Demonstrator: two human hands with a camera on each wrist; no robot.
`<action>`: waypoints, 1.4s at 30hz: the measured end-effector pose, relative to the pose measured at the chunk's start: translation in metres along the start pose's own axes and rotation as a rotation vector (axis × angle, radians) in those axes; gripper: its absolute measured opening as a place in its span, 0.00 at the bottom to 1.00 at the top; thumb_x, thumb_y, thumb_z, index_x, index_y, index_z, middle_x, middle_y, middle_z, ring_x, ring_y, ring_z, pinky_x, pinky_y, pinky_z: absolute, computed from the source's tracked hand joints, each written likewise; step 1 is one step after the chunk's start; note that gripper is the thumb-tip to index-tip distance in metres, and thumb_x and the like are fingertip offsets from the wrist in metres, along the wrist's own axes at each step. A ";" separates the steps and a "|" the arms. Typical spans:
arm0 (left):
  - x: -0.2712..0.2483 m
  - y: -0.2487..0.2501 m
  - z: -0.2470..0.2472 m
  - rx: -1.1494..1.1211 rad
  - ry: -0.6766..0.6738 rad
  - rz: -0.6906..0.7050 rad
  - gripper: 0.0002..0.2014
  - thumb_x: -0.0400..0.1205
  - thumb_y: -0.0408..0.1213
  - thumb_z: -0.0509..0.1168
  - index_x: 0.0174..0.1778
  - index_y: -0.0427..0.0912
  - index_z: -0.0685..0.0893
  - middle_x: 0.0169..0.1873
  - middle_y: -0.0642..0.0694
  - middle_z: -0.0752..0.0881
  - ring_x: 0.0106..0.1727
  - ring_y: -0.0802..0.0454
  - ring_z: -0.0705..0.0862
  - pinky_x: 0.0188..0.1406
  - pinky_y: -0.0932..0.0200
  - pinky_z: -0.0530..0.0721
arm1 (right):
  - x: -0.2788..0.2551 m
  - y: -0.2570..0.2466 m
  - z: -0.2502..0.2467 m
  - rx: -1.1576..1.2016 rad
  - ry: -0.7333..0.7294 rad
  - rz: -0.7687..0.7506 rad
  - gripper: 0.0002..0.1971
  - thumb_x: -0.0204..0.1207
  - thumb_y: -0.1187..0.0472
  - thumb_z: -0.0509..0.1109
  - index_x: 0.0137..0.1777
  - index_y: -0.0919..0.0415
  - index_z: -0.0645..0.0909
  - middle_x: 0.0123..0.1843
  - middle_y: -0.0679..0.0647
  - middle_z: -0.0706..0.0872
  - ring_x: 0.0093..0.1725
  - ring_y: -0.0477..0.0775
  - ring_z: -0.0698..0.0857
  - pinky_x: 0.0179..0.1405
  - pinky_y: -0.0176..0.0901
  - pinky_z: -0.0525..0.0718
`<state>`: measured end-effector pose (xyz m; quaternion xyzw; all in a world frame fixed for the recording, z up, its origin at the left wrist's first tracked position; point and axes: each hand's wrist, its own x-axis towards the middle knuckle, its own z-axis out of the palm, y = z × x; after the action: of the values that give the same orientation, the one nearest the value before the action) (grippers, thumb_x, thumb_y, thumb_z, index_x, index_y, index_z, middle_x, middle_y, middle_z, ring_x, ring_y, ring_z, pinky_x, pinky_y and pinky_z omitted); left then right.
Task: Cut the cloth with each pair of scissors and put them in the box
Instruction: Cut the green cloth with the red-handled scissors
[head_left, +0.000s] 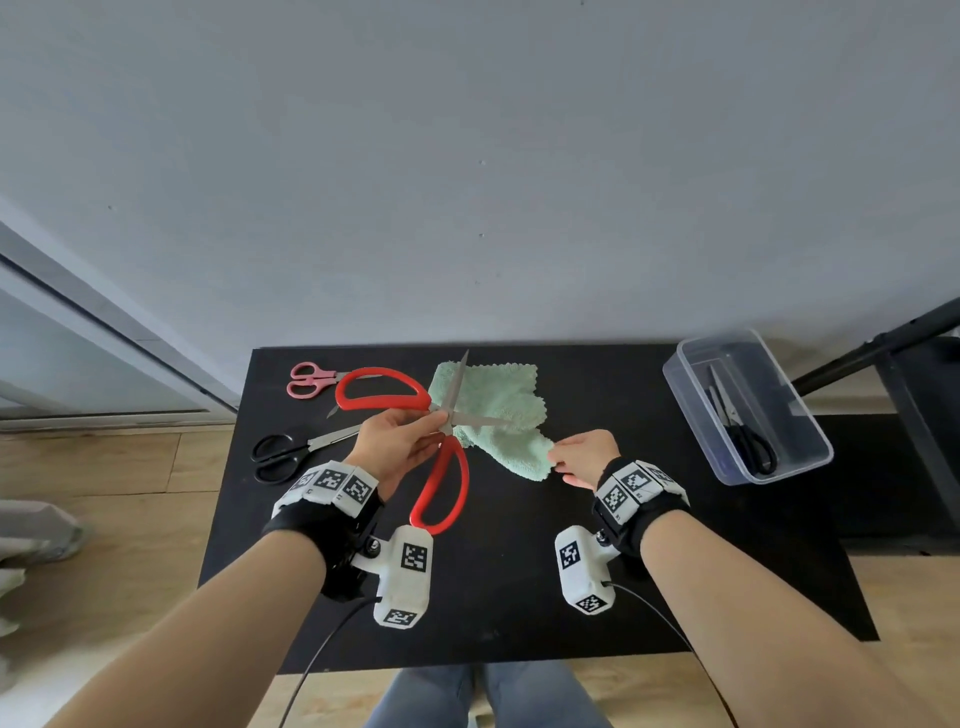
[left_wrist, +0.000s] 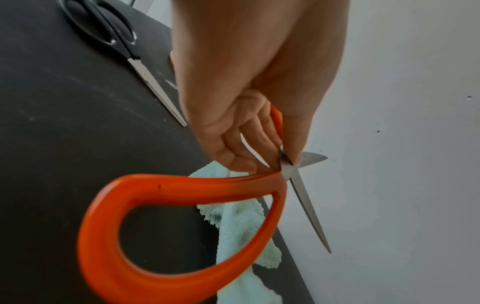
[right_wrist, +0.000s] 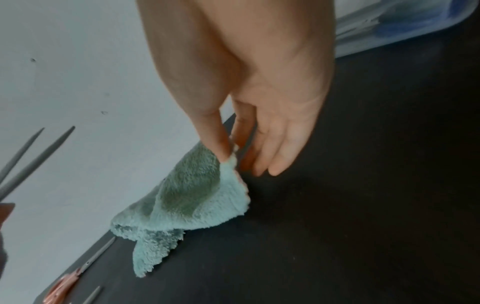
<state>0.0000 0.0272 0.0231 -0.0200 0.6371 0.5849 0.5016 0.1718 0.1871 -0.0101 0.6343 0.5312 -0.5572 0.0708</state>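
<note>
My left hand (head_left: 410, 441) grips big red-handled scissors (head_left: 441, 483) near the pivot, above the table; their blades stand wide apart over the cloth. In the left wrist view the fingers (left_wrist: 233, 144) pinch the red scissors (left_wrist: 182, 226) at the pivot. A mint green cloth (head_left: 498, 410) lies on the black table (head_left: 519, 571). My right hand (head_left: 582, 457) pinches the cloth's near corner; the right wrist view shows thumb and forefinger on the cloth (right_wrist: 187, 195). A clear plastic box (head_left: 748, 410) at the right holds a black-handled pair of scissors (head_left: 748, 436).
Small pink scissors (head_left: 311, 379) lie at the table's back left and black-handled scissors (head_left: 291, 452) at the left edge. A grey wall rises behind the table. A dark stand (head_left: 872, 348) slants at the far right. Wooden floor surrounds the table.
</note>
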 end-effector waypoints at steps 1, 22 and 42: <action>-0.001 0.004 0.001 0.003 0.000 0.002 0.08 0.77 0.32 0.71 0.51 0.39 0.83 0.42 0.44 0.90 0.42 0.49 0.87 0.42 0.61 0.83 | -0.005 -0.004 -0.001 0.040 0.008 -0.057 0.06 0.76 0.71 0.66 0.50 0.72 0.83 0.44 0.62 0.85 0.44 0.56 0.83 0.60 0.53 0.85; -0.014 0.076 0.025 0.132 -0.042 0.160 0.15 0.74 0.31 0.75 0.55 0.33 0.82 0.45 0.34 0.89 0.43 0.41 0.85 0.58 0.44 0.83 | -0.071 -0.119 -0.003 -0.156 -0.232 -0.762 0.17 0.77 0.49 0.70 0.45 0.64 0.90 0.38 0.61 0.89 0.39 0.51 0.84 0.48 0.47 0.84; -0.015 0.082 0.019 0.188 -0.073 0.237 0.12 0.74 0.31 0.74 0.52 0.33 0.84 0.43 0.35 0.90 0.41 0.44 0.89 0.47 0.53 0.87 | -0.066 -0.130 0.009 -0.346 -0.250 -0.889 0.07 0.73 0.61 0.76 0.47 0.64 0.90 0.35 0.47 0.88 0.31 0.34 0.82 0.35 0.22 0.75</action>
<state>-0.0313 0.0589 0.0960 0.1239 0.6682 0.5781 0.4516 0.0800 0.1972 0.1035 0.2536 0.8226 -0.5090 -0.0063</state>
